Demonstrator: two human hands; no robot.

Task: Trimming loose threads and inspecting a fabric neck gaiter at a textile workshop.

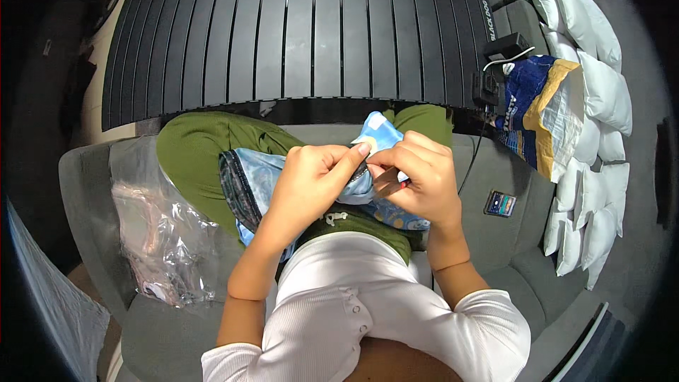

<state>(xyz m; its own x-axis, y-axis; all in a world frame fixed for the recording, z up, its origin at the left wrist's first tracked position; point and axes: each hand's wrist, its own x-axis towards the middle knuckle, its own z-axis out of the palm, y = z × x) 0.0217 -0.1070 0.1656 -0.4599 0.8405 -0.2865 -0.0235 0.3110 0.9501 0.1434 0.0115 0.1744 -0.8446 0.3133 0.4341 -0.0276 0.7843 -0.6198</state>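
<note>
"Clear plastic bags (pixel 166 240) lie on the grey sofa (pixel 163 329), far left. What of the work itself?"

"Next rightward, across the lap in green trousers (pixel 201 148), spreads the blue patterned cloth (pixel 262 168), its dark border (pixel 239 187) toward the left. That stretch lies slack, outside the fingers' grip; whether it is finished cannot be told."

"And the left hand (pixel 311 180)?"

"Grasping: thumb and bent fingers pinch the cloth near its raised, light-blue corner."

"The right hand (pixel 424 177)?"

"Also grasping, thumb and forefinger closed on the cloth just beside the left thumb. Below them shows a small red-tipped object (pixel 404 184), apparently held too; its kind is too hidden to tell."

"How far along, then?"

"Under way, to judge by the close pinch: one spot occupies both hands, the cloth is not yet set aside, and its other folds probably remain to be gone over."

"Farther right?"

"A small lit device (pixel 501 204), then a blue-and-yellow sack (pixel 552 110), then white pillow-shaped packets (pixel 601 92)."
</note>
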